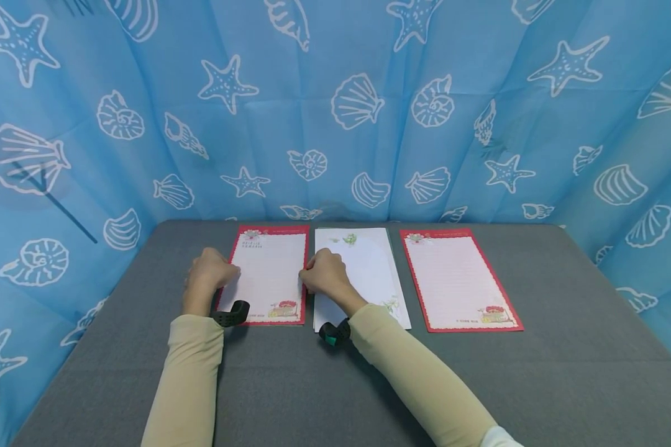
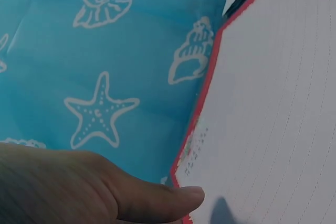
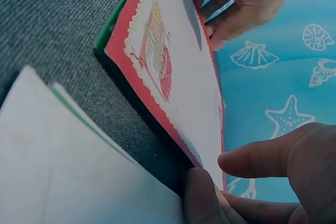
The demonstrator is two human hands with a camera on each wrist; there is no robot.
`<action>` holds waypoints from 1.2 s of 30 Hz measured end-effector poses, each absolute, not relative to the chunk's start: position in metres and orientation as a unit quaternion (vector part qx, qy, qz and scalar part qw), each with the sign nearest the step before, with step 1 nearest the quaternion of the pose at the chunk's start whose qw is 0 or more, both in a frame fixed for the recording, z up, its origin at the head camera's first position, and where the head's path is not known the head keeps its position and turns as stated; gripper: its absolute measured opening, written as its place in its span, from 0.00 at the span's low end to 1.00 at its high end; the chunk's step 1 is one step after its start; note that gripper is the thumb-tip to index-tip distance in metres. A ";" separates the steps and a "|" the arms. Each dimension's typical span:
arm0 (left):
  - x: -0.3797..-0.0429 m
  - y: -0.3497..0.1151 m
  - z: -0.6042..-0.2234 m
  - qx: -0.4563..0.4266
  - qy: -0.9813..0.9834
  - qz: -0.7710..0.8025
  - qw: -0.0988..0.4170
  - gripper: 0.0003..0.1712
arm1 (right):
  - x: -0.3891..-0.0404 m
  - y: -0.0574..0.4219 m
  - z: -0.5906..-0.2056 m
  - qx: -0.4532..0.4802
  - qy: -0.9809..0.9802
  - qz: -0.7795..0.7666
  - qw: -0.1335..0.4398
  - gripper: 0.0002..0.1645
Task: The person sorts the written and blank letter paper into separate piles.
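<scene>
The left red-bordered sheet of letter paper [image 1: 271,267] has a white lined middle and a small printed picture low on its right. My left hand [image 1: 209,276] grips its left edge, and the left wrist view shows the thumb [image 2: 181,203] over the border. At the opposite edge my right hand [image 1: 327,273] pinches the sheet, its fingertips partly hidden behind the paper. In the right wrist view a green edge [image 3: 103,36] shows beneath the red-bordered sheet [image 3: 184,66].
White sheets with green leaf prints [image 1: 369,267] lie in the middle, partly under my right forearm. Another red-bordered sheet [image 1: 461,279] lies to the right on the grey tabletop [image 1: 570,347]. A blue shell-patterned curtain [image 1: 313,124] hangs behind the table.
</scene>
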State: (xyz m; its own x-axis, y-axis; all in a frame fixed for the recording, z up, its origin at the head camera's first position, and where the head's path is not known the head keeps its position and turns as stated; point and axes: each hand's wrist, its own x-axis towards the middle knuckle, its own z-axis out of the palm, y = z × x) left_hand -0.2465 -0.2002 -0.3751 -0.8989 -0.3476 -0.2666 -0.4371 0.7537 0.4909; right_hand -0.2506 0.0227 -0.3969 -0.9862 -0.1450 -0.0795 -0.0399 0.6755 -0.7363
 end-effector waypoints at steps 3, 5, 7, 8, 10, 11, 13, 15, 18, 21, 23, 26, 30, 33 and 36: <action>-0.246 -0.200 -0.375 -0.211 0.933 0.280 0.079 0.18 | -0.250 0.023 -0.397 -0.049 0.911 -0.404 0.070 0.12; -0.246 -0.201 -0.375 -0.210 0.933 0.281 0.080 0.18 | -0.251 0.023 -0.397 -0.046 0.909 -0.408 0.075 0.10; -0.246 -0.202 -0.375 -0.206 0.934 0.282 0.079 0.18 | -0.251 0.023 -0.397 -0.042 0.907 -0.411 0.079 0.09; -0.246 -0.203 -0.375 -0.205 0.934 0.282 0.078 0.17 | -0.250 0.024 -0.397 -0.040 0.907 -0.412 0.080 0.09; -0.246 -0.203 -0.375 -0.203 0.934 0.284 0.074 0.17 | -0.250 0.024 -0.396 -0.039 0.907 -0.412 0.079 0.08; -0.246 -0.204 -0.375 -0.202 0.934 0.285 0.073 0.17 | -0.250 0.024 -0.395 -0.038 0.907 -0.413 0.078 0.08; -0.246 -0.204 -0.375 -0.199 0.936 0.283 0.069 0.16 | -0.249 0.026 -0.393 -0.039 0.904 -0.419 0.078 0.09; -0.245 -0.204 -0.375 -0.198 0.937 0.280 0.064 0.16 | -0.249 0.028 -0.392 -0.040 0.902 -0.423 0.077 0.09; -0.245 -0.202 -0.374 -0.196 0.940 0.274 0.049 0.16 | -0.248 0.033 -0.390 -0.039 0.896 -0.436 0.073 0.10; -0.246 -0.196 -0.374 -0.195 0.941 0.276 0.030 0.16 | -0.248 0.040 -0.389 -0.037 0.898 -0.435 0.059 0.10; -0.247 -0.190 -0.373 -0.187 0.943 0.275 0.021 0.17 | -0.248 0.046 -0.388 -0.035 0.900 -0.432 0.051 0.10; -0.248 -0.179 -0.374 -0.170 0.943 0.284 0.019 0.21 | -0.247 0.056 -0.387 -0.030 0.905 -0.423 0.040 0.11; -0.249 -0.163 -0.374 -0.131 0.942 0.309 0.019 0.25 | -0.248 0.073 -0.387 -0.019 0.907 -0.419 0.027 0.12; -0.249 -0.150 -0.375 -0.094 0.939 0.332 0.018 0.24 | -0.248 0.087 -0.387 -0.013 0.906 -0.424 0.018 0.13; -0.248 -0.136 -0.378 -0.069 0.932 0.357 0.020 0.23 | -0.247 0.102 -0.387 -0.008 0.902 -0.432 0.007 0.13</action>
State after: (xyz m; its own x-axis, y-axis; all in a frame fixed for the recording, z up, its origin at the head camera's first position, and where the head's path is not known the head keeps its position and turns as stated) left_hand -0.2483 -0.1361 -0.3779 -0.9898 -0.1137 -0.0859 -0.1420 0.7363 0.6616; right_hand -0.2472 0.1023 -0.3866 -0.9998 -0.0206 -0.0051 -0.0089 0.6260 -0.7798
